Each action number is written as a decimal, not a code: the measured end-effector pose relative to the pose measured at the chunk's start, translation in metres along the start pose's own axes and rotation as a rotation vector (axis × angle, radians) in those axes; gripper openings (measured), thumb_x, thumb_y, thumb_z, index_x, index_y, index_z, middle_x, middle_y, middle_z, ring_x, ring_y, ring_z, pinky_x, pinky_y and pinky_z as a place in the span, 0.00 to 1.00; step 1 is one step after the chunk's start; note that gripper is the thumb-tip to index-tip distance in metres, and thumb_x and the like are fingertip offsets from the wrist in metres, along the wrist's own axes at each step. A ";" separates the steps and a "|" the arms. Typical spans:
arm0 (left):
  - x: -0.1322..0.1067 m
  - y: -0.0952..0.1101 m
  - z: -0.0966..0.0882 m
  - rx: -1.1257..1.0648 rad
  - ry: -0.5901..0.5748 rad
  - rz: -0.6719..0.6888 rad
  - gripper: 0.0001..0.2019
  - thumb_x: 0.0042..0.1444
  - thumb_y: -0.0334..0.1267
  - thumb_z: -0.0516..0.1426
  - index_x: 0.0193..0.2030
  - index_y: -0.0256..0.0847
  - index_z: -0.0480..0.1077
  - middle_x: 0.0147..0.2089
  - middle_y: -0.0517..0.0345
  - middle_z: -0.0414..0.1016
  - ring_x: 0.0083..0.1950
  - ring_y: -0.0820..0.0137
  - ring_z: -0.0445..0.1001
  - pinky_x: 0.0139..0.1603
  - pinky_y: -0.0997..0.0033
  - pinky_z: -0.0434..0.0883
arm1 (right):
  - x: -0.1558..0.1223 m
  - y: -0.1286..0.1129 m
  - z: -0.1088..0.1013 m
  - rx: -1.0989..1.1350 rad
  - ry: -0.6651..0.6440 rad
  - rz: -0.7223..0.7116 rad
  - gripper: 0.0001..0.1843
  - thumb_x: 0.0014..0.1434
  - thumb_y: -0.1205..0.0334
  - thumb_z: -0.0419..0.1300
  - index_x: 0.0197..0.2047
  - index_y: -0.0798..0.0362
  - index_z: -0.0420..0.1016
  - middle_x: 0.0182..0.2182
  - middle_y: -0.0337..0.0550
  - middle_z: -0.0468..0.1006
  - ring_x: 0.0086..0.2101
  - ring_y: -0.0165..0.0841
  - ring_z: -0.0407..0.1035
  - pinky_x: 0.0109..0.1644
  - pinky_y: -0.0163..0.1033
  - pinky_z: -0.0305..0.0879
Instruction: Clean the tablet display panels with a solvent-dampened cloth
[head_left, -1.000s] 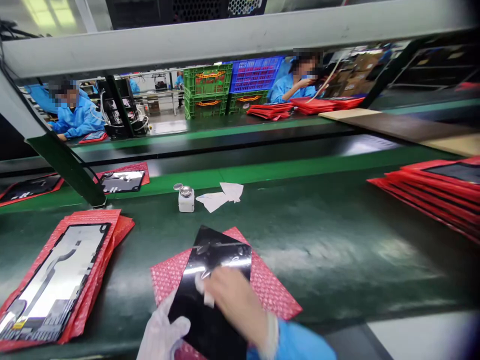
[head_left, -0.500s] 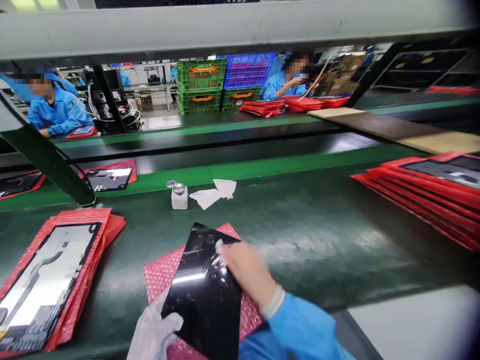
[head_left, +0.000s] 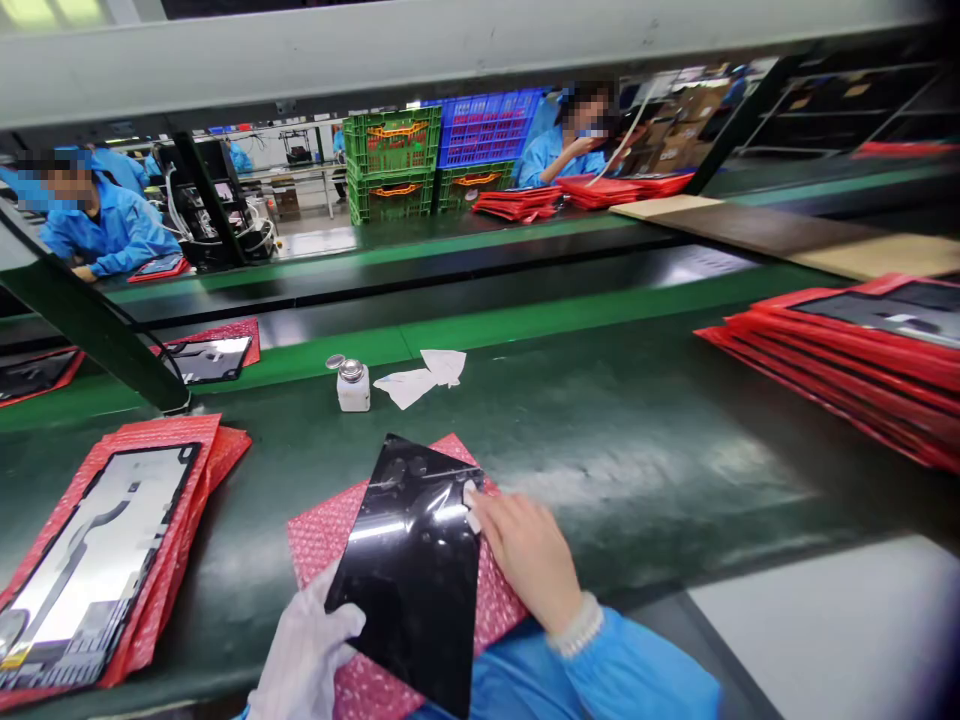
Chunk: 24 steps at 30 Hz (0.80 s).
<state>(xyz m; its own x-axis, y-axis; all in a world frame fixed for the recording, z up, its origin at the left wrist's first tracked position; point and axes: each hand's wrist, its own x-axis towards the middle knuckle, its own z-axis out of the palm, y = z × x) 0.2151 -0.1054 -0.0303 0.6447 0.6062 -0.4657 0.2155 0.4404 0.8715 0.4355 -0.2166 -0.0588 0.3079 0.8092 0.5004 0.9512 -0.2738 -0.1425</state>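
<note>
In the head view, the two hands are apart from each other, and both are at the glossy black panel (head_left: 409, 575). This panel lies tilted in direction on a sheet of red bubble wrap (head_left: 326, 530), near the front edge of the green table (head_left: 600, 430). The left hand (head_left: 300, 640), which wears a white glove, is clamped on the left side of the panel, with the thumb over its top face. The right hand (head_left: 532, 560) is bare and pinches a small white wipe (head_left: 470, 503) against the panel, at its upper right edge. Behind the panel stands a white bottle (head_left: 354, 390) with a metal top, and just beside it lie some white papers (head_left: 420, 380). On the left side there is a pile of red sleeves (head_left: 202, 520), with a silver-backed panel (head_left: 105, 550) on top. On the right side there is a higher stack of red sleeves (head_left: 832, 370). Farther away, two persons in blue clothes sit across the table, with green crates (head_left: 390, 195) between them.
</note>
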 end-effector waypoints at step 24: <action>-0.005 0.000 -0.018 1.007 0.135 0.965 0.18 0.61 0.29 0.47 0.52 0.49 0.70 0.53 0.61 0.74 0.59 0.68 0.67 0.65 0.66 0.60 | -0.005 0.083 -0.007 0.917 0.121 0.832 0.22 0.54 0.45 0.54 0.42 0.54 0.72 0.35 0.47 0.77 0.33 0.39 0.71 0.34 0.41 0.70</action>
<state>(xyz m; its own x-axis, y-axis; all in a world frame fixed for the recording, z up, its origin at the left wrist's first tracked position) 0.1986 -0.0967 -0.0302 0.7764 0.4770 0.4119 0.1974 -0.8048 0.5598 0.5128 -0.2470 -0.0673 0.8664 0.4977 0.0407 0.1475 -0.1772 -0.9731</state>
